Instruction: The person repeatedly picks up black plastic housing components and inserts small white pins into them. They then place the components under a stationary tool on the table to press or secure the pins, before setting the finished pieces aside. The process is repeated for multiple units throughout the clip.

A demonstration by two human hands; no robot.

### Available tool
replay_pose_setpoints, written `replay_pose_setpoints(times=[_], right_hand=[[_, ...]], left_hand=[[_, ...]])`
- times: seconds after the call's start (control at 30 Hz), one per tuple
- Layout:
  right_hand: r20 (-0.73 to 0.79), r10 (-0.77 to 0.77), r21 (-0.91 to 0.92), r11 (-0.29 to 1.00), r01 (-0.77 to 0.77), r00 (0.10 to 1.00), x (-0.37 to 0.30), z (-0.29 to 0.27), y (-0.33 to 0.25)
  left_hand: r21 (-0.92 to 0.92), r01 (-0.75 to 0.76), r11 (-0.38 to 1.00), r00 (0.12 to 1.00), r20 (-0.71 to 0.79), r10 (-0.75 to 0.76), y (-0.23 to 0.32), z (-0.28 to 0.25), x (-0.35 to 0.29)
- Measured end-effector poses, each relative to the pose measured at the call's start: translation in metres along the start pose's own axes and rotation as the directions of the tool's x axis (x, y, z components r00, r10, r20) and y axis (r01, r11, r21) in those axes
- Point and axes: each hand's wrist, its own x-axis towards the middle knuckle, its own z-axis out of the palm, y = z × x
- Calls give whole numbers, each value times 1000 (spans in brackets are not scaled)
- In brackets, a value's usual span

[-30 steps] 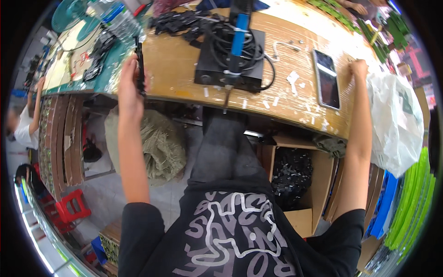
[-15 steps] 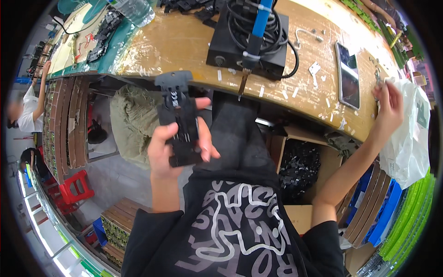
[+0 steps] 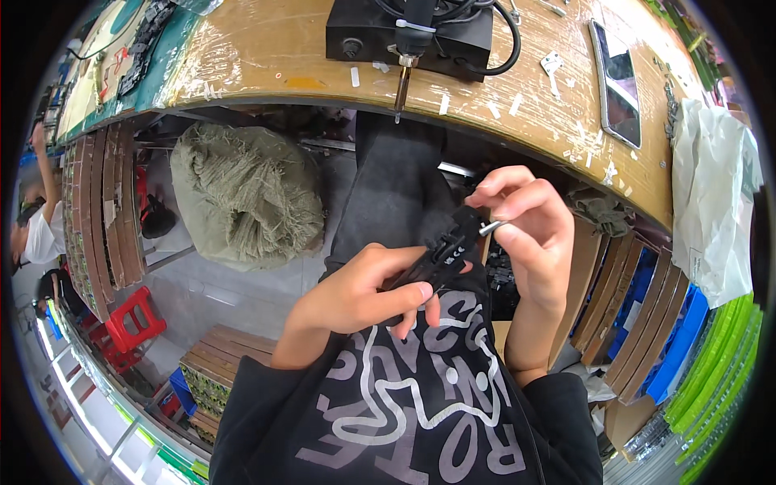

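Observation:
Low over my lap, my left hand [image 3: 368, 295] is closed around a black plastic housing [image 3: 446, 252] with small white markings. The housing is tilted, its far end pointing up and to the right. Between the thumb and fingertips of my right hand [image 3: 533, 234] is a short silver metal pin [image 3: 491, 228]. The pin is right beside the housing's upper end; whether they touch I cannot tell. My left fingers cover the lower part of the housing.
At the bench's [image 3: 267, 69] front edge, a corded tool [image 3: 408, 61] points its thin metal tip toward me, beside a black box [image 3: 343, 32]. A phone [image 3: 618, 85], white scraps and a white plastic bag [image 3: 711, 202] are at right. A cloth-covered bundle [image 3: 246, 194] stands below.
My right hand has come from the bench's right side to the housing, now with a metal pin. My left hand has moved right and tilted the housing. The view has shifted.

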Motion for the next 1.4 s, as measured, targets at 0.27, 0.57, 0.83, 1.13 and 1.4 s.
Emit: replay_pose_setpoints(times=[0.27,0.57,0.83,1.13,1.4], right_hand=[[29,122,99,987,-125,992,-6,1,5],[37,192,-15,981,-191,981,-6,-7,3],[97,349,-188,926,-327,932,-2,-9,-10],[23,379,-310,883,-354,925,-2,-5,-13],[85,439,-379,844,-378,895,1,-8,-16]], left_hand=[[190,-27,981,1000,5,26,-5,1,1],[295,88,951,996,-46,-77,1,-1,2],[420,106,901,994,-52,-93,1,-6,-1],[427,159,890,986,-116,-121,5,-5,0],[492,169,854,986,-101,-136,6,-6,-3]])
